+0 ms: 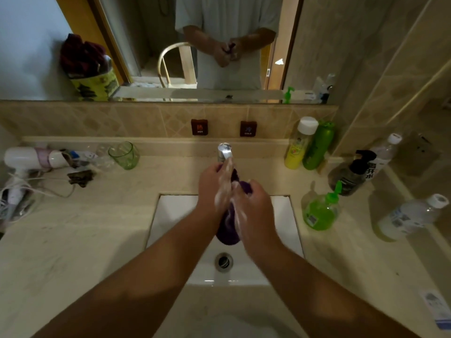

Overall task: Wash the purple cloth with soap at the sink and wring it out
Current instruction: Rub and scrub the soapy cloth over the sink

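On the far left of the beige stone counter point(102, 235) lies a white and pink hair dryer point(31, 158) with its pale cord point(48, 189) looped nearer to the camera, and just right of it a clear green glass tumbler point(124, 155) stands upright by the back ledge. On the tiled wall beyond, two dark square plates marked HOT point(199, 127) and COLD point(248, 128) sit side by side above a chrome tap point(225, 151). In the middle, over the white rectangular sink point(175, 215) with its round metal drain point(223, 262) near the front, both hands meet. The left hand point(214, 184), streaked with white lather, is clenched around the upper end of the dark purple cloth point(228, 225), close under the tap. The right hand point(251, 206), also soapy, grasps the same cloth just beside it, fingers curled around the fabric, and the cloth's lower end hangs bunched between the wrists above the basin. To the right of the sink stands a bright green pump bottle of liquid soap point(321, 211); farther back, a yellow bottle with a white cap point(300, 142) touches a green bottle point(318, 146), and a dark pump bottle point(351, 172) and clear plastic bottles point(412, 215) stand at the far right
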